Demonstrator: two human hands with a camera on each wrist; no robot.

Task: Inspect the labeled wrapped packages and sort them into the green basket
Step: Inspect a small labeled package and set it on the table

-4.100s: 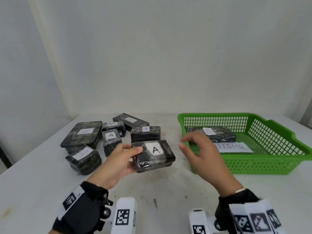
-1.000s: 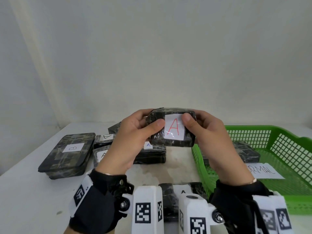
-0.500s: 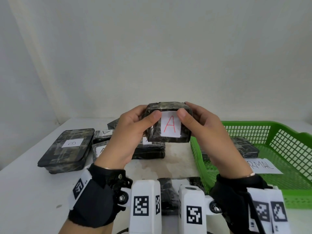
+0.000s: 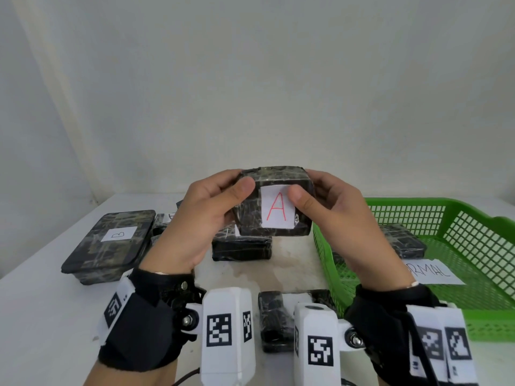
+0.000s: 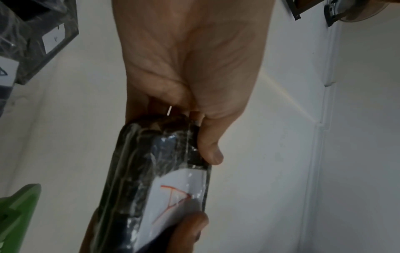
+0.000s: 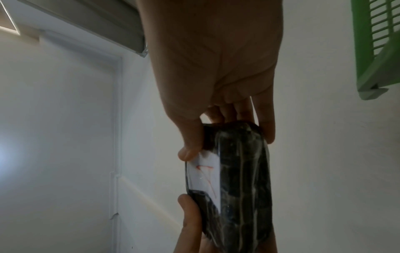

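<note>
**Inspector:** Report on the held item.

**Assistant:** One dark wrapped package is raised above the table, label facing the head camera. The white label carries a red "A". The left hand grips the package's left end, thumb on the front face beside the label, fingers behind. The right hand grips the right end the same way, its thumb tip touching the label's right edge. Both wrist views confirm thumbs in front and fingers curled round the back.

**Inspector:** The basket?

**Assistant:** The green basket stands on the table to the right, its near-left corner below the right hand. Inside lies one dark package toward the back-left, and a paper slip beside it; only the letters "RMAL" show, the rest hidden by the wrist.

**Inspector:** Items still outside?

**Assistant:** A large flat package marked "B" lies at the left. More packages sit behind the left hand, partly hidden; one lies directly below the held package. Another lies near the table's front edge, between the two wrist cameras; its label is mostly hidden.

**Inspector:** Wrapping condition?

**Assistant:** Glossy film, creased. Damage cannot be judged from these views.
</note>
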